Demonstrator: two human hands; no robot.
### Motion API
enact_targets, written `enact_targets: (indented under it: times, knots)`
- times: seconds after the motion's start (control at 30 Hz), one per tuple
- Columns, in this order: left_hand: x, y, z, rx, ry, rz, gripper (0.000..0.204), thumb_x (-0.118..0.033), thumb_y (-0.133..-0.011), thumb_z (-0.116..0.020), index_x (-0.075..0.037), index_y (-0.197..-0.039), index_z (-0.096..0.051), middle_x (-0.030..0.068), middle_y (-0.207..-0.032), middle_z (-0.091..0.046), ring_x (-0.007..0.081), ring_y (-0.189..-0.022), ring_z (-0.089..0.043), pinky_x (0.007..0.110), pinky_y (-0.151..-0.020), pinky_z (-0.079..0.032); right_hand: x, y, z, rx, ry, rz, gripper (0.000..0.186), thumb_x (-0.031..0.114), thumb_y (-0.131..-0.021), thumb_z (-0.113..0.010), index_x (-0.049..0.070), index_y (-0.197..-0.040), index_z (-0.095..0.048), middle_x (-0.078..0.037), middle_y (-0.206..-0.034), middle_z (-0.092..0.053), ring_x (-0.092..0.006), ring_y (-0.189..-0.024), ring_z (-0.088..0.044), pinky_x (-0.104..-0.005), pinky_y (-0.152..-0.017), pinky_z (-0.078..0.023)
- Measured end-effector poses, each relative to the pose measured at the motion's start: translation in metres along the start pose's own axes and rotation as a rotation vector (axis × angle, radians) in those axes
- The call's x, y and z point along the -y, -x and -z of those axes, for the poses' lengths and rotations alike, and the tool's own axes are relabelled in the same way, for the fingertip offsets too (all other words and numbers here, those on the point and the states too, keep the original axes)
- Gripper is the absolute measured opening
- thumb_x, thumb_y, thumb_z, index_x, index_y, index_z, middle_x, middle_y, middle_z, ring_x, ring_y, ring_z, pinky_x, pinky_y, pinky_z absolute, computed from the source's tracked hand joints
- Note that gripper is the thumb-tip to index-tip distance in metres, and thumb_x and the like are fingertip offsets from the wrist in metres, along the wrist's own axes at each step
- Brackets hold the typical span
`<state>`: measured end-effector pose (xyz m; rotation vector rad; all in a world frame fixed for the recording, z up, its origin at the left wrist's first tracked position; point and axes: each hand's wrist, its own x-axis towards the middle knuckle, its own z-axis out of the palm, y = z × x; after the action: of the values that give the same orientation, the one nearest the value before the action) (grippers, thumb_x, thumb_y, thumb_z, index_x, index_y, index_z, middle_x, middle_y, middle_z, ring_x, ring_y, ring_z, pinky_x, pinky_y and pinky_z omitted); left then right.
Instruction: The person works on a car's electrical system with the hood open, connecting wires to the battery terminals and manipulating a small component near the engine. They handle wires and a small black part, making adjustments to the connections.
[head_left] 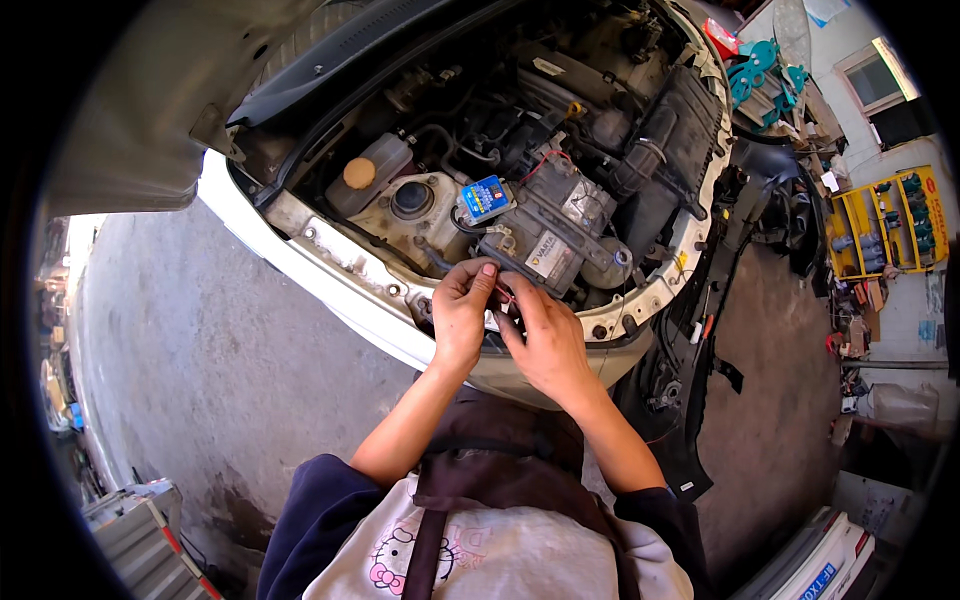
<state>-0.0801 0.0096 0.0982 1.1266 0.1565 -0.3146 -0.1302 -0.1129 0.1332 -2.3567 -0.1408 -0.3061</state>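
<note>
My left hand (460, 318) and my right hand (546, 345) are close together over the front edge of the open engine bay. Between their fingertips runs a short bit of thin red wire (504, 293); both hands pinch at it, though its ends are hidden by the fingers. Just beyond the hands sits a car battery (562, 252) with a white label. To its left a small blue-faced box (485, 199) with a black cable rests near the round black strut cap (411, 200). Another red wire (545, 160) curves behind the battery.
A white fender edge (320, 290) borders the bay, with the raised hood (140, 110) at upper left. A black bumper part (690, 400) lies on the floor to the right. A yellow rack (885, 225) stands by the wall, and a white vehicle part with a plate (825, 570) lies lower right.
</note>
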Motion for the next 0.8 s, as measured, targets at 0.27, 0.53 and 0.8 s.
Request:
enact_targets:
  times: [0.27, 0.53, 0.8]
  knots:
    - [0.018, -0.016, 0.011, 0.078, -0.023, 0.020, 0.020, -0.016, -0.102, -0.059, 0.000, -0.112, -0.063, 0.0052, -0.097, -0.069, 0.0089, -0.081, -0.061, 0.024, -0.069, -0.050, -0.016, -0.014, -0.014, -0.122, -0.026, -0.067, 0.012, 0.014, -0.091, -0.067, 0.008, -0.101, -0.066, -0.013, -0.085, -0.068, -0.0347, -0.072, -0.067, -0.0421, -0.063, -0.053]
    - [0.024, -0.039, 0.020, -0.089, -0.083, 0.008, 0.021, -0.015, -0.103, -0.056, 0.004, -0.111, -0.059, 0.0131, -0.097, -0.073, 0.0133, -0.074, -0.066, 0.026, -0.063, -0.052, -0.063, -0.031, -0.030, -0.101, -0.204, -0.316, 0.015, 0.017, -0.090, -0.068, 0.003, -0.097, -0.069, -0.018, -0.092, -0.071, -0.0374, -0.084, -0.069, -0.0418, -0.072, -0.054]
    - [0.032, -0.052, 0.037, -0.099, -0.406, -0.087, 0.017, -0.010, -0.101, -0.058, 0.002, -0.112, -0.060, 0.0089, -0.096, -0.070, 0.0118, -0.076, -0.063, 0.025, -0.066, -0.050, -0.094, -0.043, -0.046, -0.058, 0.021, -0.333, 0.018, 0.022, -0.091, -0.065, 0.005, -0.096, -0.068, -0.016, -0.091, -0.071, -0.0374, -0.082, -0.068, -0.0449, -0.072, -0.052]
